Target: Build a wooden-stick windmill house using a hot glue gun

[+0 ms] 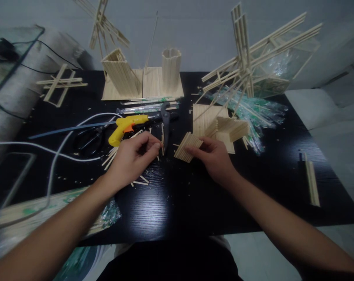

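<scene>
One plain pale wall (194, 31) closes the far side of the room, with a black, wood-grained tabletop (200, 203) in front of it, reflecting light near its front edge and littered with small chips. A large crossed-stick frame (244, 66) rises at the far right, and a slanted box tower (122, 76) and an upright fluted column (171, 72) stand on flat bases along the rear, presumably parked there to spare them knocks. A plastic-wrapped stick bundle (56, 201) lies at the near left, under the left forearm. The left hand (132, 156) is over the middle, thumb and index tips nearly together; whether they grip anything cannot be told. The right hand (217, 156) has its fingers clamped on the edge of a slatted panel (184, 151), held above the tabletop between the hands, thumb on its face, likely to keep it steady and visible. A yellow glue gun (122, 127) lies just beyond the left hand, nozzle towards a dark hand tool (165, 125), both apparently placed for easy reach. Loose sticks (140, 182) lie scattered near the left hand.
</scene>
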A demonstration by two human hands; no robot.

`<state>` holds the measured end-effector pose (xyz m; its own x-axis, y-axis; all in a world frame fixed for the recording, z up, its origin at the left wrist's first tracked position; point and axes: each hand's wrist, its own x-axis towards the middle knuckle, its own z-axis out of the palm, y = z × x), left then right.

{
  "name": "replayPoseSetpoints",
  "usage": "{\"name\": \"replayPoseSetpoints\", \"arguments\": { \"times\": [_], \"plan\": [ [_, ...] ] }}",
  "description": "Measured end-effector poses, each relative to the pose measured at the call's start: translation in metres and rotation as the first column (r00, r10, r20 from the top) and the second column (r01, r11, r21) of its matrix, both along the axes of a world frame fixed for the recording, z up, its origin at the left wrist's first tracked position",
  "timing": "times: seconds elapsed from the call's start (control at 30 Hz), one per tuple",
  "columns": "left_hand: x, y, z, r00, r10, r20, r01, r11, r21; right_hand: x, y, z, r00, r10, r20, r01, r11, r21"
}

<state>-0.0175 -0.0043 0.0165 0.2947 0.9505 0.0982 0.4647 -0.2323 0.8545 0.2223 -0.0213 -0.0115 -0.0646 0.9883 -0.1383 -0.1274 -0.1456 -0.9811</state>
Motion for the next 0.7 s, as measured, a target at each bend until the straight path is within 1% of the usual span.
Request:
{"name": "replayPoseSetpoints", "arguments": {
  "times": [0.13,0.3,0.4,0.5,0.57,0.63,0.7],
  "plan": [
    [0.0006,0.0004,-0.0007,0.994,0.025,0.106,-0.015,0.995,-0.100,-0.0005,0.0003,0.0002,1.000,0.004,-0.024,-0.004,1.000,-0.020],
    [0.0024,0.0001,0.0047,0.986,0.061,0.154,-0.036,0.987,-0.157,-0.0010,-0.0007,-0.0019,0.999,0.025,-0.027,-0.027,0.999,-0.043],
    [0.0020,0.0008,0.0075,0.981,0.078,0.177,-0.057,0.991,-0.125,-0.0007,-0.0010,-0.0047,0.998,0.049,-0.026,-0.050,0.998,-0.026],
    [0.0007,0.0029,0.0075,0.973,0.136,0.189,-0.126,0.990,-0.063,-0.0003,-0.0012,-0.0060,0.998,0.066,-0.012,-0.066,0.998,-0.003],
    [-0.0005,0.0049,0.0057,0.940,0.182,0.290,-0.171,0.983,-0.062,-0.0003,-0.0014,-0.0056,0.997,0.083,-0.001,-0.083,0.997,0.002],
    [-0.0015,0.0070,0.0036,0.883,0.219,0.415,-0.203,0.976,-0.083,-0.0005,-0.0017,-0.0045,0.995,0.103,0.005,-0.103,0.995,0.008],
    [-0.0026,0.0089,0.0026,0.844,0.253,0.473,-0.241,0.967,-0.086,-0.0009,-0.0018,-0.0037,0.993,0.119,0.008,-0.119,0.993,0.014]
  ]
}}
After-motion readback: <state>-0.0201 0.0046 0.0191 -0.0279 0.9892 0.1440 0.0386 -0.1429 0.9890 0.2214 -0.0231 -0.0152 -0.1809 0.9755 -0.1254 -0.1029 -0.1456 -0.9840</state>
